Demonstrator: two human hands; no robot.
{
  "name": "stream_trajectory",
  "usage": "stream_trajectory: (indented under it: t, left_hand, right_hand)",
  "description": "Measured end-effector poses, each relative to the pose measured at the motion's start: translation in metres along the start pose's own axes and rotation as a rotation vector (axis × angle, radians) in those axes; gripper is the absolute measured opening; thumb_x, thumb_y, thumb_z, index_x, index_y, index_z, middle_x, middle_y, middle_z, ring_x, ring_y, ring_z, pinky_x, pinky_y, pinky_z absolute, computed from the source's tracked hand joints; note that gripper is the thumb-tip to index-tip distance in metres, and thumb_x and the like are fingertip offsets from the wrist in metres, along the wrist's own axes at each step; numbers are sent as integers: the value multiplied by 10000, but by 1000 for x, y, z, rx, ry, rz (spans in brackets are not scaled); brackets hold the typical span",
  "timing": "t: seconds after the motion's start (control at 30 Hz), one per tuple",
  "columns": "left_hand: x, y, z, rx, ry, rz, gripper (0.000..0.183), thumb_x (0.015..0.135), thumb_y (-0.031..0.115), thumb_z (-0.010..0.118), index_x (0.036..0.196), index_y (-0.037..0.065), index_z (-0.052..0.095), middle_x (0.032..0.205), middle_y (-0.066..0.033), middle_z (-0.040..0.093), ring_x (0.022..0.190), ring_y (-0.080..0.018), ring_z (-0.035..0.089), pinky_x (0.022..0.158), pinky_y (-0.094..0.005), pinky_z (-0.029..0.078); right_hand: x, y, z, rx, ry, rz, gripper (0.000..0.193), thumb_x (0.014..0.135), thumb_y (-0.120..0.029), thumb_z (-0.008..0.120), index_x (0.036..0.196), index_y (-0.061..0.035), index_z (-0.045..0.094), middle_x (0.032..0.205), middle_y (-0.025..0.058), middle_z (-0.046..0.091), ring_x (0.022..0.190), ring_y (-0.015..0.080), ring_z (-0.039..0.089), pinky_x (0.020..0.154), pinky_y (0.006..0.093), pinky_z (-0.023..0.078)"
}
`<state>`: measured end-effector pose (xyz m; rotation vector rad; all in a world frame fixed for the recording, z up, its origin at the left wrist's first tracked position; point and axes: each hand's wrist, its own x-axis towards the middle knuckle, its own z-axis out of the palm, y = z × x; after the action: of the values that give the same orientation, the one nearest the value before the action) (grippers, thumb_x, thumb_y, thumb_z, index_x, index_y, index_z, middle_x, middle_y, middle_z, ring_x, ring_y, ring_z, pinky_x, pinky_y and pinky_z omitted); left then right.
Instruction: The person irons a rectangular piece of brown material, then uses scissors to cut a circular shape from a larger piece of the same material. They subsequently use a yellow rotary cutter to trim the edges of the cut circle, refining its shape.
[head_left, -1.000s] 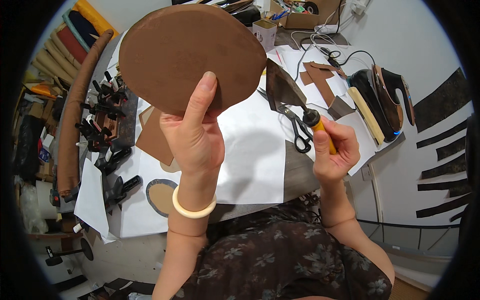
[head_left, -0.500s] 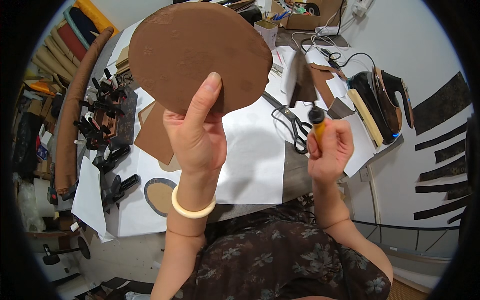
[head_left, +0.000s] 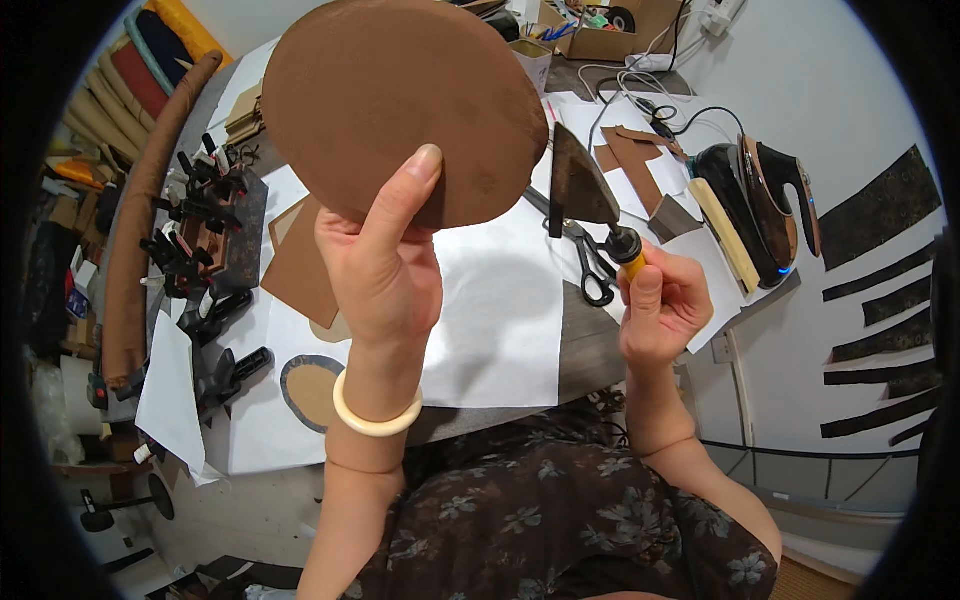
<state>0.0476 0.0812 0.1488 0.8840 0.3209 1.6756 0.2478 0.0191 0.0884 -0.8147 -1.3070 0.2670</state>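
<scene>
Raised above the table, my left hand (head_left: 385, 235) is closed on a large rounded brown panel (head_left: 400, 100), its thumb pressed on the near face. That face looks smooth, like leather or cloth, and my other fingers are hidden behind it. To the right, my right hand (head_left: 665, 305) grips a trowel (head_left: 585, 185) by its yellow handle. The trowel's dark triangular metal blade points up and left, close to the panel's right edge; a small gap seems to lie between them. Black-handled scissors (head_left: 597, 285) lie on the table just behind my right hand.
White paper (head_left: 500, 340) covers much of the table. Several black clamps (head_left: 205, 200) and a long brown roll (head_left: 150, 230) are at the left. An oval template (head_left: 312, 393) lies near the front. An iron (head_left: 775, 210) stands at the right, with cables (head_left: 640, 75) behind.
The trowel has swung left and turned, bringing its blade near the panel's right edge. The panel has tilted and risen slightly in my left hand.
</scene>
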Motion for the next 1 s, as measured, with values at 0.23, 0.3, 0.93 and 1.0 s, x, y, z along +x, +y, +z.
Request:
stream_trajectory:
  t: [0.23,0.3,0.93,1.0]
  left_hand:
    - [-2,2,0,7,-52,-8,275,855,-28,637,1127,2,608,1076,-113,668,1006,-189,654,915,-303,523]
    - [-2,1,0,5,-55,-13,286,853,-29,640,1135,2,606,1080,-113,668,1003,-190,657,916,-302,522]
    - [-3,1,1,-14,-21,14,307,859,-24,632,1161,17,590,1108,-112,653,1021,-191,645,931,-313,517]
    - [-4,1,1,-1,-37,10,309,860,-25,630,1164,13,586,1117,-114,652,1021,-191,645,937,-314,514]
  right_hand:
    - [2,3,-4,-63,-19,4,183,936,-149,640,1010,15,607,817,88,657,598,59,523,534,166,398]
    - [-2,5,-3,-7,-5,45,160,926,-116,642,997,25,615,814,88,658,619,59,529,564,175,413]
    - [-12,4,5,104,39,87,147,935,-75,621,1029,37,604,827,74,637,685,75,555,636,195,455]
    - [-13,4,6,155,-1,112,148,941,-85,615,1033,30,599,821,71,629,674,72,546,618,192,444]
